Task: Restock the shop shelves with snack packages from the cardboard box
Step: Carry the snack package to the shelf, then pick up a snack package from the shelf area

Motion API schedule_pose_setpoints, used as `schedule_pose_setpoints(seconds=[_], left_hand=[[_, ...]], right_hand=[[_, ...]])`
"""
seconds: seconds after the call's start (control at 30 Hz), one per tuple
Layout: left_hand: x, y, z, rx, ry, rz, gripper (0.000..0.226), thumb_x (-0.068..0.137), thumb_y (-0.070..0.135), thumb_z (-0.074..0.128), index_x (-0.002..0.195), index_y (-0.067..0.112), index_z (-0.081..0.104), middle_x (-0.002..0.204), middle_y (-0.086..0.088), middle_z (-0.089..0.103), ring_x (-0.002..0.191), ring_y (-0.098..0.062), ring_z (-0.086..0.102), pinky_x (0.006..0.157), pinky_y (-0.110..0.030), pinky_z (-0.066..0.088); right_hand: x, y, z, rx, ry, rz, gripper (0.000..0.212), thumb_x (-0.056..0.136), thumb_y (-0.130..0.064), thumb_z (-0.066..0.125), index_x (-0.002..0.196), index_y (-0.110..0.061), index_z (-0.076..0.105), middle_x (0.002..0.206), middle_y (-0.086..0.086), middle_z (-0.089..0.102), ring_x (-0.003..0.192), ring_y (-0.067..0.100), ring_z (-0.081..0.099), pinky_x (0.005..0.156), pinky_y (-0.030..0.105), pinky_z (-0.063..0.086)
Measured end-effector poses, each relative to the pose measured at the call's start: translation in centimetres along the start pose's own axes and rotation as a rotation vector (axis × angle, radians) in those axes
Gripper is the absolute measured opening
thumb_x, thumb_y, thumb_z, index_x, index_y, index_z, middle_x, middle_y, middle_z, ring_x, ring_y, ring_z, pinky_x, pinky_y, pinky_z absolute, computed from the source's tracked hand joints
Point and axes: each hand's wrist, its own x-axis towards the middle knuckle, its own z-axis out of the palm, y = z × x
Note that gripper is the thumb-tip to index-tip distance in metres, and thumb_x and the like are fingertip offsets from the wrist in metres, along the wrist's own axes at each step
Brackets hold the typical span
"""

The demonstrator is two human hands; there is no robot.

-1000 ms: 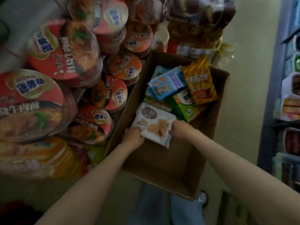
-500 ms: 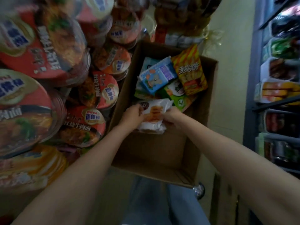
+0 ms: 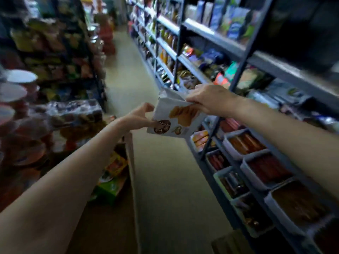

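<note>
A white snack packet (image 3: 177, 117), printed with golden biscuits and a dark round mark near its lower left corner, hangs in the air over the aisle floor (image 3: 165, 180), between the two rows of shelving. The right hand (image 3: 211, 99) grips its crumpled top edge, fingers curled over the wrapper. The left hand (image 3: 139, 116) is at the packet's lower left edge with fingers fairly straight, fingertips touching or just beside the wrapper; the blur does not show whether it pinches it.

Below the left forearm stands the cardboard box (image 3: 131, 162), its near wall upright, with a green packet (image 3: 108, 187) and a yellow-and-red packet (image 3: 117, 164) lying inside.

Just beyond the packet, on the right, run the dark metal shelves (image 3: 238, 50). The upper levels carry cartons and mixed bags, while the lower ones hold white trays (image 3: 234, 143) of reddish and orange sticks, side by side.

On the left side, blurred, are stacked cup noodle tubs (image 3: 18, 85) with pale lids, wrapped multipacks (image 3: 73, 110) and further racks of bags receding down the aisle.
</note>
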Motion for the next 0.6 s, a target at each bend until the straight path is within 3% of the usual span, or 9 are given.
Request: schedule_pose_setpoints(seconds=[0.1, 0.2, 0.23, 0.4, 0.53, 0.6], left_hand=[[2.8, 9.1, 4.5, 0.053, -0.034, 0.157, 0.05, 0.073, 0.011, 0.078, 0.108, 0.013, 0.042, 0.104, -0.005, 0.056, 0.073, -0.012, 0.052, 0.056, -0.01, 0.044], [5.2, 17.7, 10.8, 0.237, -0.042, 0.337, 0.059, 0.065, 0.032, 0.082, 0.111, 0.01, 0.051, 0.103, -0.007, 0.058, 0.095, -0.029, 0.059, 0.078, -0.034, 0.05], [5.6, 20.6, 13.2, 0.281, -0.038, 0.397, 0.057, 0.065, 0.034, 0.082, 0.108, 0.01, 0.054, 0.1, -0.006, 0.059, 0.097, -0.029, 0.059, 0.08, -0.035, 0.047], [5.1, 33.8, 23.7, 0.362, -0.047, 0.582, 0.046, 0.067, 0.033, 0.081, 0.098, 0.006, 0.061, 0.093, -0.008, 0.062, 0.087, -0.025, 0.057, 0.074, -0.034, 0.044], [4.4, 41.4, 29.5, 0.339, -0.204, 0.754, 0.038, 0.071, 0.029, 0.079, 0.101, 0.014, 0.061, 0.094, -0.001, 0.06, 0.085, -0.017, 0.054, 0.064, -0.017, 0.042], [3.7, 44.3, 32.0, 0.419, -0.284, 0.891, 0.051, 0.072, 0.03, 0.078, 0.117, 0.014, 0.059, 0.103, -0.002, 0.06, 0.09, -0.015, 0.053, 0.07, -0.017, 0.041]], right_hand=[[-9.7, 6.5, -3.5, -0.045, 0.132, 0.157, 0.024, 0.089, -0.028, 0.048, 0.084, -0.009, 0.062, 0.078, 0.016, 0.063, 0.077, 0.033, 0.062, 0.059, 0.04, 0.051], [-18.7, 10.8, -6.2, -0.072, 0.1, 0.504, 0.02, 0.089, -0.025, 0.057, 0.092, -0.007, 0.063, 0.097, 0.019, 0.064, 0.095, 0.034, 0.06, 0.072, 0.04, 0.044], [-21.7, 11.9, -6.6, -0.075, 0.117, 0.617, 0.022, 0.09, -0.025, 0.056, 0.096, -0.006, 0.064, 0.101, 0.019, 0.065, 0.098, 0.034, 0.06, 0.074, 0.039, 0.042], [-35.2, 13.9, -8.8, -0.139, 0.565, 0.912, 0.017, 0.085, -0.016, 0.061, 0.099, -0.006, 0.064, 0.102, 0.013, 0.066, 0.094, 0.033, 0.062, 0.075, 0.041, 0.049], [-43.6, 13.4, -10.1, -0.099, 0.532, 1.137, 0.072, 0.079, -0.035, 0.071, 0.138, -0.012, 0.035, 0.135, 0.008, 0.039, 0.115, 0.025, 0.048, 0.087, 0.041, 0.047], [-47.2, 13.0, -10.0, -0.061, 0.5, 1.267, 0.091, 0.078, -0.038, 0.071, 0.147, -0.016, 0.016, 0.146, 0.007, 0.026, 0.127, 0.026, 0.04, 0.091, 0.038, 0.043]])
